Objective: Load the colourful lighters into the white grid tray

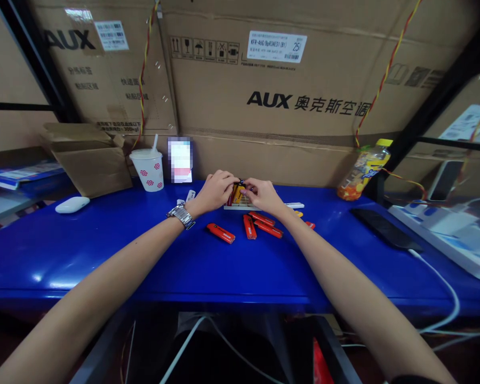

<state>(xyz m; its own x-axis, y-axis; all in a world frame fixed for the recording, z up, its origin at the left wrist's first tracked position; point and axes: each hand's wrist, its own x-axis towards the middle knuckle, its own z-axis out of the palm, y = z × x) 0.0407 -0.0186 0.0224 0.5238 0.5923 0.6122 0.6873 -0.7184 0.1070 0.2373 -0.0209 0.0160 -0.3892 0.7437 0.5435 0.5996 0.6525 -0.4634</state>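
Left hand and right hand narrow over the tray — can't tell what they grip — red pieces lying bodyward, nearer the right.

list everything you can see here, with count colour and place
blue table: 1, under the hands
cartons: several, brown, behind table
paper bag: 1, brown, left
cup with straw: 1, white with pink pattern, beside bag
lit screen: 1, blurred, right of cup
oval case: 1, white, front of bag
divided tray: 1, pale, at hands, holding red and yellow pieces
loose flat pieces: at least 5, red, around tray's front and right
bottle: 1, orange label, yellow cap, right
phone: 1, black, right
twisted wires: at least 2, red and yellow, hanging
watch: 1, silver, left wrist
left hand, right hand: 1 each, at tray
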